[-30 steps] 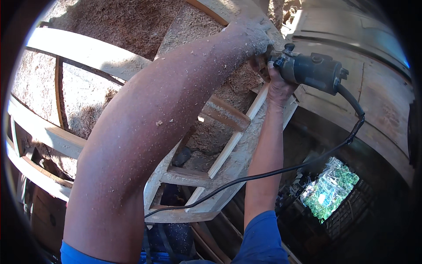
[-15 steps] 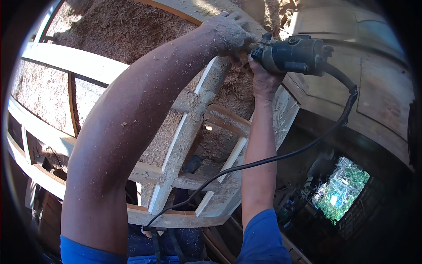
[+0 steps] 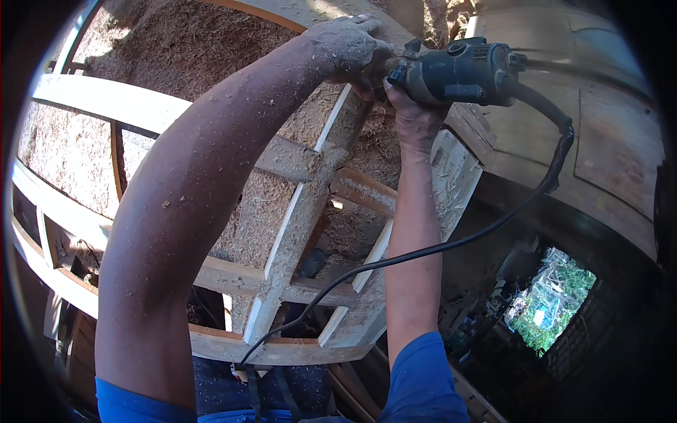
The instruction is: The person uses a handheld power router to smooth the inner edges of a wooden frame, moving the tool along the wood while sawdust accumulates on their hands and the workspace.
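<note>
A dark green corded power tool, which looks like a trim router (image 3: pixel 465 73), lies against a shaving-covered wooden lattice frame (image 3: pixel 300 201) near the top. My right hand (image 3: pixel 415 113) is wrapped round its body from below, thumb up by the black wing knob. My left hand (image 3: pixel 352 51) reaches over from the left and is closed about the tool's base end, at the timber. Its fingertips are partly hidden, and so is the cutting end of the tool. Both forearms are flecked with wood dust.
The black cord (image 3: pixel 437 248) loops down from the tool, crosses over my right forearm and runs to the frame's near edge. Shavings (image 3: pixel 169 49) heap beyond the frame. Wooden panels (image 3: pixel 557 134) stand at the right. Another pale frame (image 3: pixel 113 95) lies left.
Both hands and the router have shifted slightly left and a little upward along the frame. The cord has moved with them.
</note>
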Demonstrator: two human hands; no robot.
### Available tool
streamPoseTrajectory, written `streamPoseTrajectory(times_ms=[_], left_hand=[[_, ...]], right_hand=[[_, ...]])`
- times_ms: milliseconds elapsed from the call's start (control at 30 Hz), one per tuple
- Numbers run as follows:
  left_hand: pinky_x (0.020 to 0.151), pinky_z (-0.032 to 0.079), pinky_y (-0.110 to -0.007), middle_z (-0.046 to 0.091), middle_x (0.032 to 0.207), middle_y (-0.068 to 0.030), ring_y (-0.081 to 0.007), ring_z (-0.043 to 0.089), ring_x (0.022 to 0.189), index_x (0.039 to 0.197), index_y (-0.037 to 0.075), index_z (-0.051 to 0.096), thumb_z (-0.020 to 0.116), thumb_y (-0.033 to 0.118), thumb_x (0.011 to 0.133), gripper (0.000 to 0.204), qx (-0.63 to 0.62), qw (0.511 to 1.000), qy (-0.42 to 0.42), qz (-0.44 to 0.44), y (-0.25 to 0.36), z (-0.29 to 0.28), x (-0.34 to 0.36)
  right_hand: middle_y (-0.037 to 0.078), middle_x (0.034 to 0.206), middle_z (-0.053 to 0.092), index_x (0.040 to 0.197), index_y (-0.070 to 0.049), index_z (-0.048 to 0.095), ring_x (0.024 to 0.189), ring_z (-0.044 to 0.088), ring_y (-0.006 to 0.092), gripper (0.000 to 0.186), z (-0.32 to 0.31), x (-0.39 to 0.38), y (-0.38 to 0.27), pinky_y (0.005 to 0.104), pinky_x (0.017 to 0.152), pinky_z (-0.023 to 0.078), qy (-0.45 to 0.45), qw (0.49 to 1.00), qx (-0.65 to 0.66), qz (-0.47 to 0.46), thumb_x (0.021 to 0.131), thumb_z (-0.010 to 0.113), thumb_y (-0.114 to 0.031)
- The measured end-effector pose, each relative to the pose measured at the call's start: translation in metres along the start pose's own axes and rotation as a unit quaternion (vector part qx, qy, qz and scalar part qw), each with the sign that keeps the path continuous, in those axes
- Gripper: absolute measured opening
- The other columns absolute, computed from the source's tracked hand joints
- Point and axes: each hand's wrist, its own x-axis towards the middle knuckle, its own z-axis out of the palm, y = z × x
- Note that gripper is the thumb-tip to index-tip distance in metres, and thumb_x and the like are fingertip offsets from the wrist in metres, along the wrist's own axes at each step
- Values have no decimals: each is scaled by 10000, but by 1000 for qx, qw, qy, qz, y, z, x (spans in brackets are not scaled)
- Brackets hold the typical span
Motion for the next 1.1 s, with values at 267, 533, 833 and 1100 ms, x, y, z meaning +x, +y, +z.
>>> streamPoseTrajectory(times_ms=[267,533,833,1100], left_hand=[[1181,282,-488,397,1495,-146,-330,306,1438,1429,287,493,805,657,627,937,83,997,-4,-9,8,-1,-9],[1252,124,-497,218,1616,-110,-301,143,1510,1548,367,232,736,758,610,1134,112,993,-3,38,37,-13,-44],[1245,118,-525,294,1587,-119,-317,176,1500,1561,182,232,779,742,545,1283,82,996,-30,-29,-44,-61,-63],[1172,149,-680,409,1532,12,-266,295,1464,1499,292,379,688,773,663,1013,120,992,-12,-39,-55,-38,-53]], right_hand=[[64,1079,645,1145,-47,599,993,631,231,565,-14,0,-21,389,929,486,-9,967,195,163,678,874,-205],[50,1069,636,1173,-48,577,974,629,185,574,-57,-17,-62,361,932,500,72,881,356,304,674,848,-125],[66,1087,637,1217,-43,542,995,631,185,642,-4,52,-93,347,935,498,35,861,452,229,667,860,-134],[59,1140,630,1248,-46,500,1026,634,183,697,30,49,-73,352,939,514,-37,928,338,153,677,889,-139]])
